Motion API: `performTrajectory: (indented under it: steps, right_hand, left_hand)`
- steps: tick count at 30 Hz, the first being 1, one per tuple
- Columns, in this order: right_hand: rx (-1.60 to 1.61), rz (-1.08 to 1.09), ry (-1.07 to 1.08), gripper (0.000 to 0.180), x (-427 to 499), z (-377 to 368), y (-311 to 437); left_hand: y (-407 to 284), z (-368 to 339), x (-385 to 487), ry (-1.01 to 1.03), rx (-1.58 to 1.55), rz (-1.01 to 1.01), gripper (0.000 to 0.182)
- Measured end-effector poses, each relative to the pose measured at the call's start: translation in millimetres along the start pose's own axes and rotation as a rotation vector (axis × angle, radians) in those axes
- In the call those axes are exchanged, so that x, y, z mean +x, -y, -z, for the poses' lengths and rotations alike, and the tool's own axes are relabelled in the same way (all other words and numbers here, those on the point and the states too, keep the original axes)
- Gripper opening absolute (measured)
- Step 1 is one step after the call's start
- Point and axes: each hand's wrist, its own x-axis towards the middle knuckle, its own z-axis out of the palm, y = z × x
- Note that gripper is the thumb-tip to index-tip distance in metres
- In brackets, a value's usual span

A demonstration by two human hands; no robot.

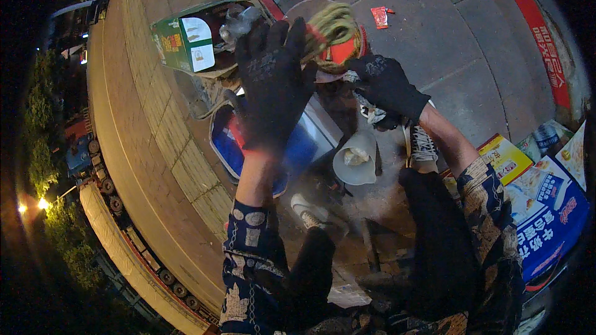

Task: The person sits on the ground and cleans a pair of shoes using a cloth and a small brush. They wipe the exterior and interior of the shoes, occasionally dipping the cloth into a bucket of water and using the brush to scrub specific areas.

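Observation:
Both of my hands wear black gloves. My left hand [274, 83] is raised with its fingers spread, above a blue and white box or bin [307, 125]. My right hand [389, 86] is closed on a crumpled whitish piece [371, 108], perhaps plastic or cloth, whose exact kind I cannot tell. Between and beyond the hands lies a coil of yellow-green rope [334, 25] over a round red container [342, 51]. Below my right hand stands a pale plastic cup or jug [356, 167] with a whitish lump inside.
At the upper left is an open green carton [188, 42] holding clear plastic. A red wrapper [380, 17] lies on the paving. Blue printed packaging [554, 214] and a yellow box [505, 158] are at the right. A long truck [139, 260] stands on the road at the left.

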Motion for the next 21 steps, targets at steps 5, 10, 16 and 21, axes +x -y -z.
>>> performTrajectory:
  steps: [5,10,16,21]
  right_hand:
    - [0.076,-0.032,0.009,0.036,-0.3,-0.4,-3.9]
    - [0.033,-0.021,0.008,0.034,0.1,-2.4,-1.4]
    - [0.001,-0.085,0.08,0.036,1.9,-5.2,-1.1]
    - [0.012,-0.058,0.048,0.035,1.4,-5.7,-1.9]
  left_hand:
    - [-1.8,-15.6,-23.7,0.01,-0.113,0.208,0.037]
    - [-36.5,-41.2,-89.8,0.384,-0.455,0.344,0.024]
    - [-65.1,-125.5,-93.6,0.24,-0.598,0.669,0.025]
    - [-71.3,-147.5,-92.2,0.221,-0.465,0.704,0.025]
